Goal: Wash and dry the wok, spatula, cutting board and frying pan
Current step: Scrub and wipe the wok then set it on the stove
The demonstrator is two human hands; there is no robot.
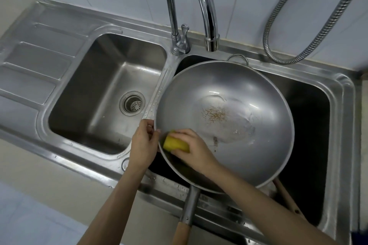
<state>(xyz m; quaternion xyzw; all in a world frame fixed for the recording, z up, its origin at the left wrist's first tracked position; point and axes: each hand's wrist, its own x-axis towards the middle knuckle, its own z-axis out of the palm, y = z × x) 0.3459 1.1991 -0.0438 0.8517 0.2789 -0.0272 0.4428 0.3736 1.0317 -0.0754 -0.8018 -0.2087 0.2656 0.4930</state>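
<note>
A large grey metal wok [239, 93] sits tilted over the right sink basin, its wooden-ended handle [183, 226] pointing toward me. Brown food residue and a little water lie in its bowl. My left hand [143, 143] grips the wok's left rim with thumb and fingers. My right hand [191, 147] holds a yellow sponge [175, 143] pressed on the inner wall near that rim. A wooden handle [286, 197] pokes out from under the wok at the right; what it belongs to is hidden.
The left basin [95, 89] holds only its drain strainer [132, 104]. A chrome tap spout [211, 42] hangs above the wok's far edge, no water running. A flexible metal hose [298, 32] loops at the back right. A ribbed drainboard [29, 65] lies far left.
</note>
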